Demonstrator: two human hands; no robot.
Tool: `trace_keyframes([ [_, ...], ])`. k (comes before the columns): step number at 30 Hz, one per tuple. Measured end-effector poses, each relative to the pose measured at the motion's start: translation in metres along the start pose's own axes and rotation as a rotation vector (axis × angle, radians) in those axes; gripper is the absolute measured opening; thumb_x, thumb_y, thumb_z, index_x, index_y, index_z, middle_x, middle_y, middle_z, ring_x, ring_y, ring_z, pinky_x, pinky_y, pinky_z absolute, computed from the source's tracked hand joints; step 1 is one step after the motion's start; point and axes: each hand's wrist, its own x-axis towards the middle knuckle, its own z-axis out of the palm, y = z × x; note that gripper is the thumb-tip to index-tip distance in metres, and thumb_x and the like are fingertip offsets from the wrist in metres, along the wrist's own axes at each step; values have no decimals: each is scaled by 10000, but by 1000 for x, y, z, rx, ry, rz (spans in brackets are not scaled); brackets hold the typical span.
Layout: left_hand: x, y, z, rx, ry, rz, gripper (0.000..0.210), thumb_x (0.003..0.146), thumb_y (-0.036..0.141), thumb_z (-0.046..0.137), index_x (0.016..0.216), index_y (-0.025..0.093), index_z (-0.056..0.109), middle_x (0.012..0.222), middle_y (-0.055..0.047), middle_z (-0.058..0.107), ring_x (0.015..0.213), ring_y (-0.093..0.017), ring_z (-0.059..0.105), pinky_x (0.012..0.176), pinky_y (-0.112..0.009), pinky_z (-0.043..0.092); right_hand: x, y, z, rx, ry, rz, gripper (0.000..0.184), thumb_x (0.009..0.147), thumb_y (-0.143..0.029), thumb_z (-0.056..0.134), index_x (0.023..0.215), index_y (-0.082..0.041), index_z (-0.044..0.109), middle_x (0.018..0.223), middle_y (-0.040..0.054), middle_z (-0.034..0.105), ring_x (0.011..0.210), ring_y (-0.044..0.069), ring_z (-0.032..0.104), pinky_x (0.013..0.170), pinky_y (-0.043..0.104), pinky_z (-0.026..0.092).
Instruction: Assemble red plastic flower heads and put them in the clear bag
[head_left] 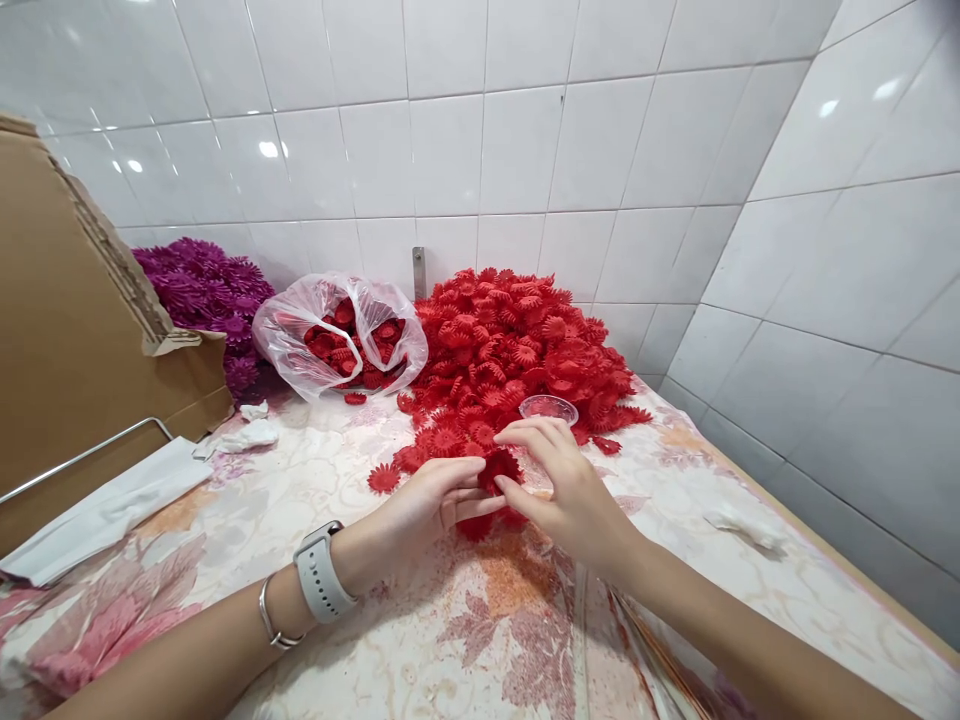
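Between my two hands is a dark red artificial flower (499,468), its petals cupped. My left hand (442,500) holds it from the left, thumb on top and fingers beneath. From the right, my right hand (559,480) touches its edge with curved fingers and thumb. Part of the flower is hidden by the fingers. Just beyond the hands rises a big heap of red fabric flowers (517,340). A clear shallow plastic dish (549,408) rests against the heap's front, behind my right hand. One loose red flower (384,478) lies left of the heap.
A clear plastic bag (285,340) of red flowers and a purple flower heap (210,290) stand at the back left. A cardboard box (90,340) is at far left, by a white folded sheet (112,510). Thin sticks (645,650) lie near my right forearm. Tiled walls enclose the flowered tablecloth (420,640).
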Motion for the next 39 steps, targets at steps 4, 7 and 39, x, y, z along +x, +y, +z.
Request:
trace_keyframes([
  [4,0,4,1,187,-4,30,197,696,291,666,617,117,621,620,10,573,645,-95,542,811,-297,467,0,2,1,50,-41,57,260,743,-135,551,998,-183,558,1021,88,572,995,234,476,873,435,389],
  [7,0,5,-1,423,-10,67,269,710,381,629,673,115,645,654,-14,605,661,-124,560,736,-279,473,-1,2,2,175,-68,121,152,739,-150,561,882,-175,607,996,81,600,980,222,512,870,409,401],
  [39,-3,-7,-9,1134,167,629,160,767,255,573,889,215,669,882,-38,672,784,-167,605,722,-254,444,-4,5,17,997,-148,769,137,658,-254,649,682,-132,593,577,9,640,515,128,641,542,242,542],
])
